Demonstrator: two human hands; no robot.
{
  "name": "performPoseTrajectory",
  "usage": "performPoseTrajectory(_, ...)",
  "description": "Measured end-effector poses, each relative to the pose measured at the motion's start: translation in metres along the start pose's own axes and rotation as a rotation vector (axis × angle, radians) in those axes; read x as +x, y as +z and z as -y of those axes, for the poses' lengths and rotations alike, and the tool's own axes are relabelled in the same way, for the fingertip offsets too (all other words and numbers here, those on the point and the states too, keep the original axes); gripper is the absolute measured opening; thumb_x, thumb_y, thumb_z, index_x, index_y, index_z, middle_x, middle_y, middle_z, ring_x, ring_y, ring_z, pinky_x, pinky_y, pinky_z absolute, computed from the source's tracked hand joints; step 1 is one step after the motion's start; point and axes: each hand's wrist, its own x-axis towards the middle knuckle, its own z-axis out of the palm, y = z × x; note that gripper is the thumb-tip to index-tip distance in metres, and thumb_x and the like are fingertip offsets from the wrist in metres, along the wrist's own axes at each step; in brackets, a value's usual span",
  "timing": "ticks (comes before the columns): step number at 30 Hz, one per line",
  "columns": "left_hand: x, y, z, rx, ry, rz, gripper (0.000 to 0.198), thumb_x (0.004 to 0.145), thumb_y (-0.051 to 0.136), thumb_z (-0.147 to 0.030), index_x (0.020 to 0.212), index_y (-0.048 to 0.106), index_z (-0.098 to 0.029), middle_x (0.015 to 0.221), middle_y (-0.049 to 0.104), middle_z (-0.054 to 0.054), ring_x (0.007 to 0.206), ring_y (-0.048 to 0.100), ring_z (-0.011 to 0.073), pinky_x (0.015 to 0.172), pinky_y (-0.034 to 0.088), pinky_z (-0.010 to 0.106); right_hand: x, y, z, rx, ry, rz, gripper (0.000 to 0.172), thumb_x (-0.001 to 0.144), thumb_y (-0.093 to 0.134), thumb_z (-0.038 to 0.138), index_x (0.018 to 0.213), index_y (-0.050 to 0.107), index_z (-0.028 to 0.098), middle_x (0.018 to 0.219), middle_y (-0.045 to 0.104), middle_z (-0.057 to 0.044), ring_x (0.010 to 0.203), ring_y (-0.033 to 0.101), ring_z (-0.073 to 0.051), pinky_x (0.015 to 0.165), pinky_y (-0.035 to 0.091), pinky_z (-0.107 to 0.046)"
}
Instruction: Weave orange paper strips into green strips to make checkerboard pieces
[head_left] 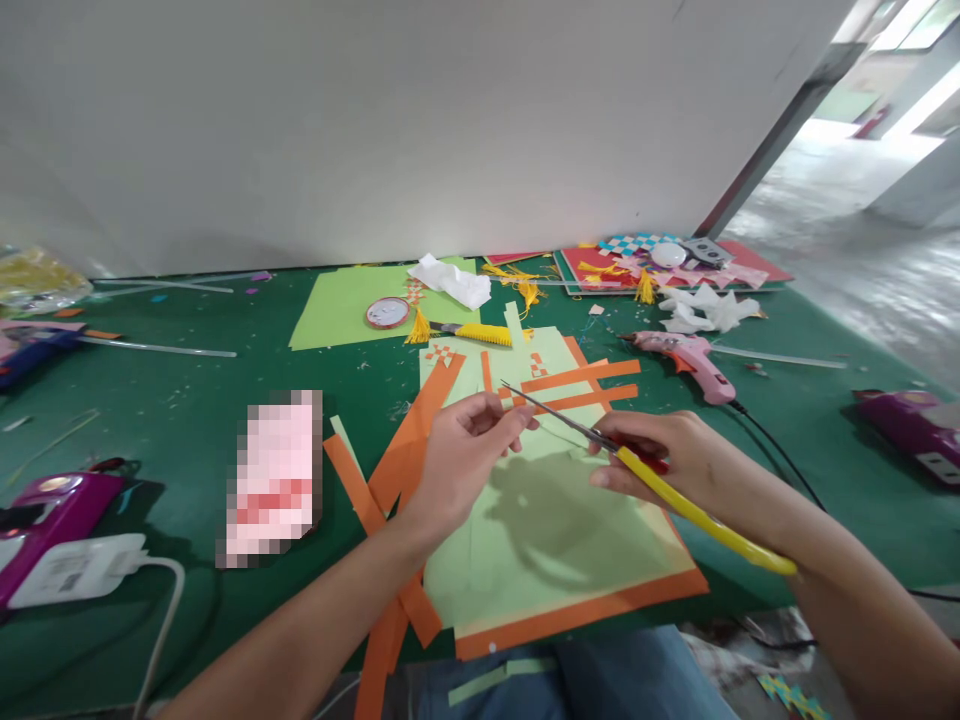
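My right hand (656,455) is closed on tweezers or scissors with a long yellow handle (697,515) and thin metal blades (562,418). The blade tips lie beside the fingers of my left hand (480,440), which are pinched together over a small orange and pale green woven piece (514,400). Beneath both hands lie pale green sheets (547,540) edged with orange paper. Orange strips (412,430) cross at the left of the sheets, and two more (615,372) stick out to the right.
A yellow cutter (484,334), a tape roll (388,313) and white tissue (454,282) lie behind. The pink glue gun (690,362) rests at right. Purple devices (56,510) sit at both sides. A white wall (360,130) stands behind the green table (300,375).
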Motion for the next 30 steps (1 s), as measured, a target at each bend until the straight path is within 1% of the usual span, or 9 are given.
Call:
performPoseTrajectory(5,0.0005,0.0006,0.0,0.008,-0.006,-0.005,0.029,0.076,0.071,-0.039,0.062,0.059,-0.017,0.055,0.058,-0.002,0.054,0.051,0.0089,0.054,0.037,0.022,-0.0006,0.0009,0.0016,-0.015,-0.006,-0.027,0.034,0.085,0.059,0.05,0.074,0.054,0.019,0.06,0.033,0.006,0.056,0.027,-0.01,0.049,0.024,-0.023)
performPoseTrajectory(11,0.0008,0.0006,0.001,-0.058,0.006,0.018,0.03,0.076,0.072,-0.039,0.063,0.059,-0.017,0.059,0.059,-0.002,0.054,0.051,0.0087,0.054,0.037,0.022,-0.0001,0.0011,0.0022,-0.009,-0.021,-0.037,0.035,0.085,0.059,0.051,0.074,0.057,0.018,0.059,0.037,0.005,0.055,0.028,-0.01,0.049,0.025,-0.023)
performPoseTrajectory(17,0.0017,0.0008,0.0017,-0.035,-0.002,0.011,0.032,0.076,0.072,-0.041,0.061,0.058,-0.016,0.059,0.06,-0.001,0.053,0.051,0.0089,0.054,0.037,0.023,0.0,0.0022,0.0012,0.012,-0.019,-0.049,0.036,0.084,0.059,0.052,0.076,0.06,0.018,0.057,0.037,0.005,0.054,0.03,-0.01,0.048,0.026,-0.023)
performPoseTrajectory(22,0.0014,0.0013,-0.0001,-0.05,-0.014,0.005,0.031,0.075,0.073,-0.042,0.063,0.06,-0.017,0.059,0.061,-0.001,0.054,0.051,0.0091,0.054,0.037,0.023,-0.0007,0.0022,0.0024,0.021,0.012,-0.05,0.044,0.083,0.058,0.059,0.069,0.056,0.018,0.057,0.034,0.005,0.055,0.027,-0.01,0.047,0.024,-0.023)
performPoseTrajectory(25,0.0013,0.0013,-0.0009,-0.042,-0.02,0.013,0.031,0.075,0.073,-0.042,0.063,0.06,-0.017,0.058,0.059,-0.002,0.054,0.051,0.0095,0.054,0.037,0.023,-0.0011,0.002,0.0039,0.022,0.025,-0.056,0.046,0.082,0.056,0.062,0.073,0.058,0.017,0.057,0.034,0.004,0.055,0.027,-0.01,0.047,0.024,-0.024)
performPoseTrajectory(30,0.0008,0.0013,-0.0011,-0.029,-0.018,0.011,0.028,0.076,0.072,-0.04,0.065,0.062,-0.017,0.056,0.056,-0.003,0.054,0.05,0.0091,0.056,0.038,0.023,-0.0009,0.0021,0.0033,0.041,-0.015,-0.053,0.042,0.083,0.059,0.057,0.07,0.056,0.018,0.057,0.034,0.005,0.055,0.027,-0.01,0.047,0.024,-0.023)
